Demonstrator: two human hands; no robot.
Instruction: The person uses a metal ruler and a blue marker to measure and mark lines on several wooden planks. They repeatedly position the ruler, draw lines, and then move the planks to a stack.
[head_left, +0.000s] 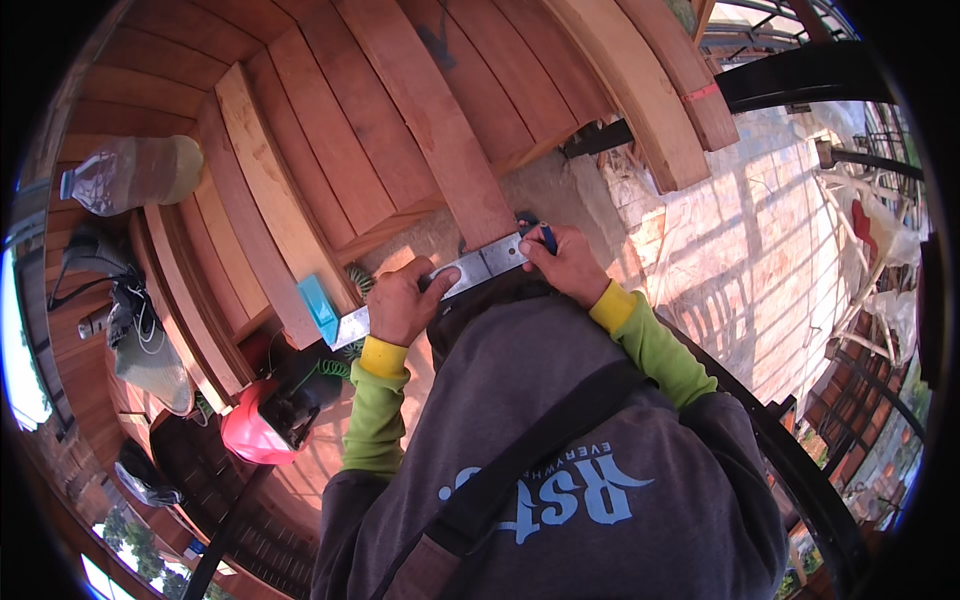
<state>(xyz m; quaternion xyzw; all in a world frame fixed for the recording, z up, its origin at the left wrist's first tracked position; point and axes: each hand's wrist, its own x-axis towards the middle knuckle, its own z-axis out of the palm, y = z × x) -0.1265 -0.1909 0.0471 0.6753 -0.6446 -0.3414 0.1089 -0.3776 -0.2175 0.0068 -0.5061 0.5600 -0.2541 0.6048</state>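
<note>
A metal try square with a blue handle (318, 309) lies across the end of a reddish wooden board (457, 150). My left hand (409, 296) grips the middle of its steel blade (480, 268), the thumb on top. At the blade's far end is my right hand (559, 259), its fingers closed around a dark blue pencil (550, 238) and touching the blade near its hole. The blue handle is to the left of my left hand, close to the end of a lighter board (277, 187). What lies under the blade is partly hidden.
More boards (637, 82) extend at the upper right over the plank surface (330, 135). A large plastic bottle (135, 174), a cap (154, 364) and a red helmet-like object (259, 426) are at the left. A green coiled hose (330, 367) hangs near the board ends. Black metal bars (802, 75) stand right.
</note>
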